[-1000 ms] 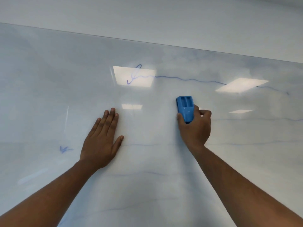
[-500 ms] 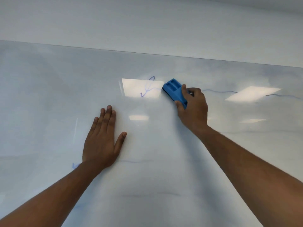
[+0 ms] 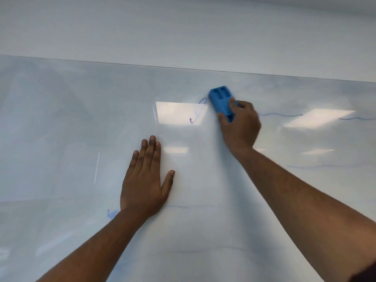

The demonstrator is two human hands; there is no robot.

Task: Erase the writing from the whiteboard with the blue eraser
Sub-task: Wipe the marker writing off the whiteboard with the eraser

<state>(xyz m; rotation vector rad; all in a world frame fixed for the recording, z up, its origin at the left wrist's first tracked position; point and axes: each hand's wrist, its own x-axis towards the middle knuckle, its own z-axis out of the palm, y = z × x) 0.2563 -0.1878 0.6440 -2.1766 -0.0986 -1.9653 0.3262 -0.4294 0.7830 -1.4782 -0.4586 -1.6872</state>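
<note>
Protruding above the right hand [image 3: 240, 127]: blue eraser [image 3: 221, 100].

You get bright, even light; ceiling panels glare off the whiteboard [image 3: 61, 129] at centre and right of the frame, and your right hand [image 3: 241, 127] shows motion blur.

One view only, head-worn, wide-angle. It looks forward along both forearms at the whiteboard [image 3: 71, 119], from close range: the board fills nearly the whole frame. The board's top edge runs across the upper third, well above the fingers [image 3: 149, 148] of the left hand [image 3: 143, 188], with plain wall [image 3: 183, 27] beyond it. Both forearms enter from the bottom edge and corners. The straight top edge bows slightly. The right hand [image 3: 241, 127] is blurred. No second view to share with.
</note>
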